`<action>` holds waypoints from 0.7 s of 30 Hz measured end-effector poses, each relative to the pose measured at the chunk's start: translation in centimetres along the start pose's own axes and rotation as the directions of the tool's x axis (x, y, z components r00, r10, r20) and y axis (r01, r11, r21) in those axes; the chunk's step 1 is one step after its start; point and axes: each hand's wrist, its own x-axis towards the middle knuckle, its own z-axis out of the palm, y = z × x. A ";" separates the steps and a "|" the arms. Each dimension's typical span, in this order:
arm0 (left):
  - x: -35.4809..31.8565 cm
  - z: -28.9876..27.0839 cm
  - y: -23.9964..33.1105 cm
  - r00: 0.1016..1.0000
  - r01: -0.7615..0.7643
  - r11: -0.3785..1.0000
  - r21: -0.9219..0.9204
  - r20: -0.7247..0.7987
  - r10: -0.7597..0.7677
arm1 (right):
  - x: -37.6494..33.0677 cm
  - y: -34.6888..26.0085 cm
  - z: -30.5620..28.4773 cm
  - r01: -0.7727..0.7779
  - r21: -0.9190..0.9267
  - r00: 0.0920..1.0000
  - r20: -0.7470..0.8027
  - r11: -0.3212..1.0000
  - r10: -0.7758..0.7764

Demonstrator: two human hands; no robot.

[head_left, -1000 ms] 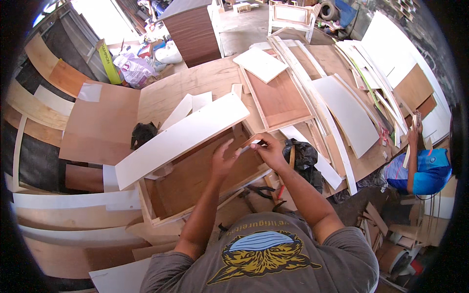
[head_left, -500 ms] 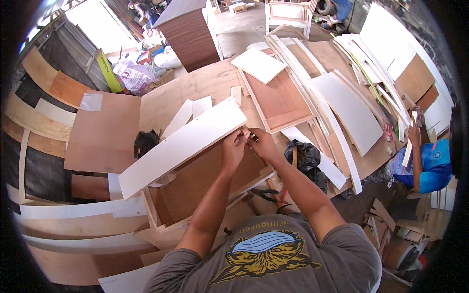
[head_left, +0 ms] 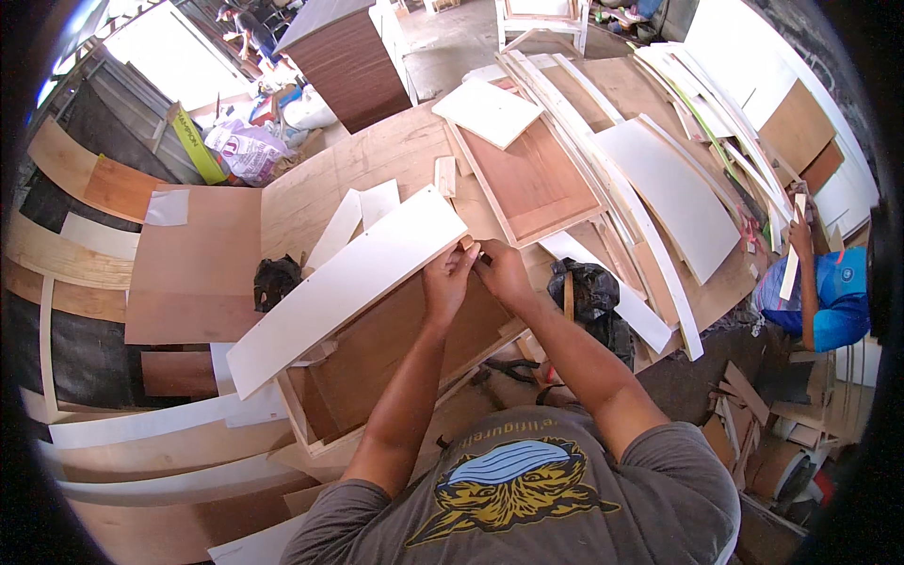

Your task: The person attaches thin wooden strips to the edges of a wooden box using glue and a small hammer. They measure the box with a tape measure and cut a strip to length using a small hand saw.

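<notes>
A long white board point(head_left: 348, 282) lies slanted across the top of an open wooden box frame point(head_left: 395, 358) on the plywood workbench point(head_left: 377, 160). My left hand point(head_left: 449, 280) and my right hand point(head_left: 502, 270) meet at the board's right end, by the box's far right corner. Both have their fingers curled and pinch something small and dark between them; what it is cannot be made out. My forearms reach up from the lower edge over the brown inside panel of the box.
A second shallow framed panel point(head_left: 532, 179) and a white square board point(head_left: 487, 111) lie beyond. White and brown panels point(head_left: 673, 193) are stacked at right. Black bags point(head_left: 589, 292) point(head_left: 276, 280), pliers point(head_left: 513, 369), a dark cabinet point(head_left: 350, 61). Another person in blue point(head_left: 824, 297) sits at right.
My hands have moved from the middle of the box's near side up to its far right corner, coming together at the white board's end. The view has shifted slightly.
</notes>
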 end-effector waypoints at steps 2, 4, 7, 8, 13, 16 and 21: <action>0.1 0.2 0.1 0.999 0.041 0.999 -0.006 0.030 -0.040 | 0.1 0.3 0.0 0.011 -0.044 1.000 0.020 0.999 -0.010; 0.3 0.3 -0.4 1.000 0.003 1.000 -0.006 0.016 -0.003 | 0.3 0.5 0.2 0.053 -0.053 0.999 -0.010 0.997 -0.054; 0.1 0.1 -0.4 0.999 -0.021 0.993 0.118 -0.024 0.024 | 0.2 0.1 0.2 0.066 -0.073 0.998 -0.016 0.995 -0.067; 0.1 0.1 -0.6 1.000 -0.020 0.993 0.119 -0.022 0.022 | 0.1 0.0 0.2 0.063 -0.073 0.998 -0.018 0.995 -0.065; -0.1 0.3 -1.1 0.997 -0.070 0.998 -0.008 -0.026 0.070 | -0.1 0.3 0.2 0.067 -0.159 0.997 -0.022 0.985 -0.071; 0.0 0.2 -1.9 0.999 -0.048 0.999 -0.004 -0.018 0.048 | -0.3 0.5 0.3 0.072 -0.167 0.996 -0.035 0.983 -0.079; 0.1 -0.2 -2.4 0.999 0.035 0.995 0.098 -0.022 -0.033 | -0.2 1.2 0.7 0.059 -0.152 0.998 -0.005 0.987 -0.061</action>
